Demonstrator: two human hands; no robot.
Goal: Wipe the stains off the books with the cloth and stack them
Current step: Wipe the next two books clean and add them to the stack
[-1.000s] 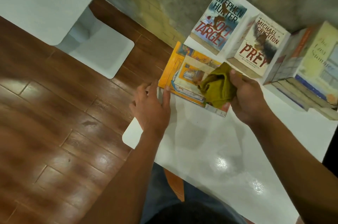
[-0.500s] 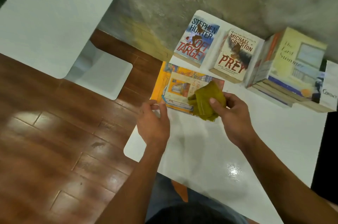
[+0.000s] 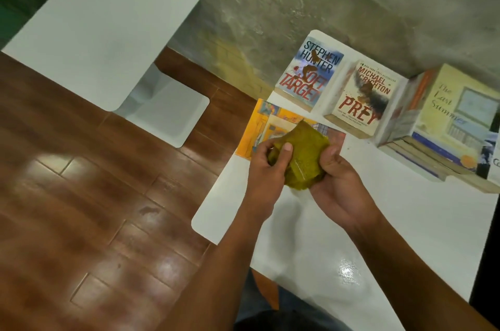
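Both hands, left hand (image 3: 263,165) and right hand (image 3: 335,182), grip the cloth (image 3: 303,154) above the orange book (image 3: 257,130) on the table (image 3: 405,222). Advise refolding to a clean face before wiping the 2 stained paperbacks.

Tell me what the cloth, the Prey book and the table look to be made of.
Cloth: soft olive-green fabric, matte and fuzzy; it folds and bunches in both hands, left and right.
Prey book: a paperback, it seems, with a printed card cover and yellowed paper page edges; dark stains mark the cover.
Table: smooth white top, glossy, as bright glare spots show; laminate or painted board, cannot tell which.
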